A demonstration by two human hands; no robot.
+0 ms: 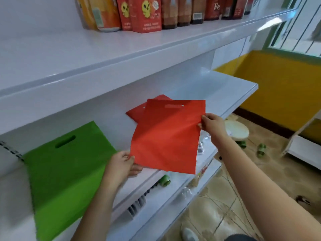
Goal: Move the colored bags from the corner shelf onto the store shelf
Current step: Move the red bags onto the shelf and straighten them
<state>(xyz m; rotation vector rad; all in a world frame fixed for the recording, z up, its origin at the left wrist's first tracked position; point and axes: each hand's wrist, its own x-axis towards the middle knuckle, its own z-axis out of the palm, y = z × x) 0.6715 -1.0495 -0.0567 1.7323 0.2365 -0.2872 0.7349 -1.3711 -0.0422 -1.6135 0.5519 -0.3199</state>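
A flat red bag [166, 136] with a cut-out handle hangs in the air just above the white store shelf [217, 94]. My left hand [123, 165] pinches its lower left corner. My right hand [211, 123] pinches its right edge. Behind it a second red bag [137, 112] lies flat on the shelf, mostly covered. A green bag [66, 173] with a handle slot lies on the same shelf to the left and overhangs the front edge.
The upper shelf [104, 54] carries red boxes [144, 13] and bottles [169, 12]. A lower shelf [166, 202] holds small packets and a green roll [165, 180]. At right are a yellow wall [281, 94], a tiled floor, a white stool [237, 130] and a white rack [305, 146].
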